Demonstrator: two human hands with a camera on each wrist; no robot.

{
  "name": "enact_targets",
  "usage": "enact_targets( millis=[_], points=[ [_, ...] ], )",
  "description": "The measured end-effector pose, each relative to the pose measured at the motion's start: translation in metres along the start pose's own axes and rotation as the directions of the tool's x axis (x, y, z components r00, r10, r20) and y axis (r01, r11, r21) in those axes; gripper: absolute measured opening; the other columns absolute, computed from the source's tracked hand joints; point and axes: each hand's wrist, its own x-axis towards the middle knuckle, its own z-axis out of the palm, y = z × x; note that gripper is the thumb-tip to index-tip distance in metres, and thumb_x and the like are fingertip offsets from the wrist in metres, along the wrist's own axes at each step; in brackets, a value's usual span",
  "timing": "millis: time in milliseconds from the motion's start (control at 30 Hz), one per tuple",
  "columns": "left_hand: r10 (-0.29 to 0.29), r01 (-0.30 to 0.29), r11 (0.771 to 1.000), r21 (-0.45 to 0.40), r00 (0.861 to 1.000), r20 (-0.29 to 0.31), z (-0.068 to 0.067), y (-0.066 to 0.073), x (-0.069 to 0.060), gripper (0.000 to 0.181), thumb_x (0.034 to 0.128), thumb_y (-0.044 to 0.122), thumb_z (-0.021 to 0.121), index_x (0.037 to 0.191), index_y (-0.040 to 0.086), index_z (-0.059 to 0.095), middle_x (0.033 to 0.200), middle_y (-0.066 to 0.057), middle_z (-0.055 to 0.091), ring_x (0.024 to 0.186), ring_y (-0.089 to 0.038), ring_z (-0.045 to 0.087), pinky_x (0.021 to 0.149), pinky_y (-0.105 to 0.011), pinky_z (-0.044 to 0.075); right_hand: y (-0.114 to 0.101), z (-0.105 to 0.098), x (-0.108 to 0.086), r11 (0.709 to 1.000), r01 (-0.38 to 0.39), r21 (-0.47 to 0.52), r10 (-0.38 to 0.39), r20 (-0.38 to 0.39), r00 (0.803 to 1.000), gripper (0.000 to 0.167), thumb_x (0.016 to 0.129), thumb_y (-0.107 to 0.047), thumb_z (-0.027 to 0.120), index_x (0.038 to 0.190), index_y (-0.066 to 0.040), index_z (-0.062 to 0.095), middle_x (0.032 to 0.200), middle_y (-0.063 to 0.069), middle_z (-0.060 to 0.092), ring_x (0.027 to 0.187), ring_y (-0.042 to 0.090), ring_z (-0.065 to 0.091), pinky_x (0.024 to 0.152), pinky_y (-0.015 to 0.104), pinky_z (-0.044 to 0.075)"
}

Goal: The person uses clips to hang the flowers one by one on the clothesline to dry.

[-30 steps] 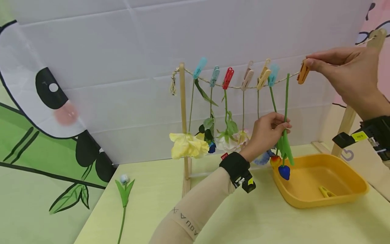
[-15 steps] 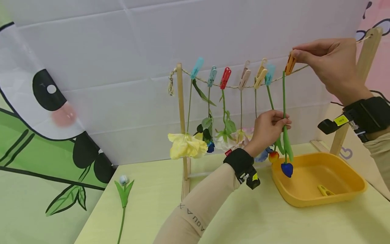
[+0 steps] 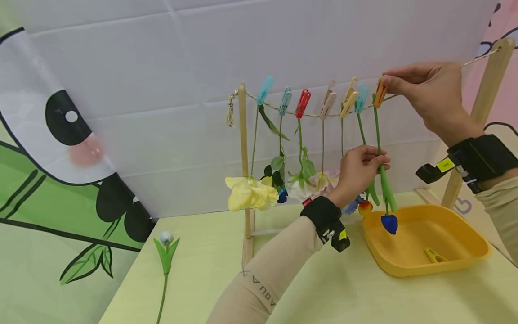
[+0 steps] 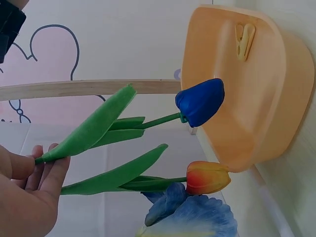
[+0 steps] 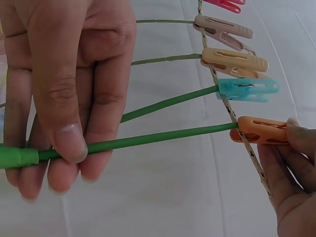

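A blue tulip [image 3: 390, 224] hangs head down, its green stem pinched between thumb and fingers of my left hand [image 3: 358, 173]. My right hand [image 3: 435, 96] pinches the handle end of an orange clothespin [image 3: 380, 93]. In the right wrist view this orange clothespin [image 5: 259, 130] sits over the rope [image 5: 254, 158], with the stem's tip at its mouth. A red-and-yellow tulip [image 4: 206, 177] hangs beside the blue one, held by a light blue clothespin [image 5: 248, 89].
Several other flowers, such as a yellow one [image 3: 251, 192], hang from clothespins on the rope. A yellow basin [image 3: 425, 270] holds a yellow clothespin [image 3: 435, 255]. On the table's left lies a pale tulip [image 3: 166, 256]. Wooden posts [image 3: 243, 135] carry the rope.
My right hand has moved left along the rope with the orange clothespin, then down onto the rope at the stem's tip. The left hand has barely moved, still holding the stem.
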Motion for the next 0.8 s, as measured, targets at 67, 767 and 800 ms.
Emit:
enact_targets(
  millis=[67,767,800],
  points=[
    [-0.006,0.006,1.0,-0.016,1.0,-0.005,0.002,0.0,0.001,0.018,0.1017,0.003,0.06,0.116,-0.003,0.069,0.101,-0.012,0.075,0.088,-0.02,0.076,0.077,-0.021,0.06,0.002,0.0,-0.002,1.0,-0.001,-0.003,0.001,0.002,1.0,0.026,0.088,0.005,0.077,0.109,0.018,0.071,0.094,0.008,0.079,0.081,0.016,0.076,0.083,0.019,0.057],
    [0.065,-0.079,0.94,0.331,0.996,0.055,-0.028,-0.009,-0.013,0.037,0.1034,0.005,0.06,0.14,0.002,0.061,0.132,-0.008,0.068,0.109,-0.007,0.069,0.073,-0.009,0.052,0.012,-0.006,-0.019,0.741,0.14,-0.657,-0.161,0.029,0.987,0.027,0.097,-0.025,0.074,0.121,-0.014,0.078,0.113,-0.014,0.075,0.096,-0.009,0.064,0.088,0.008,0.049],
    [0.064,-0.082,0.941,0.327,0.996,0.066,-0.029,-0.01,-0.016,0.037,0.1037,0.005,0.059,0.141,0.002,0.06,0.135,-0.008,0.067,0.11,-0.007,0.069,0.072,-0.009,0.052,0.013,-0.006,-0.023,0.726,0.167,-0.668,-0.207,0.02,0.978,0.026,0.096,-0.025,0.075,0.12,-0.013,0.079,0.113,-0.013,0.075,0.096,-0.01,0.065,0.09,0.009,0.05]
  ],
)
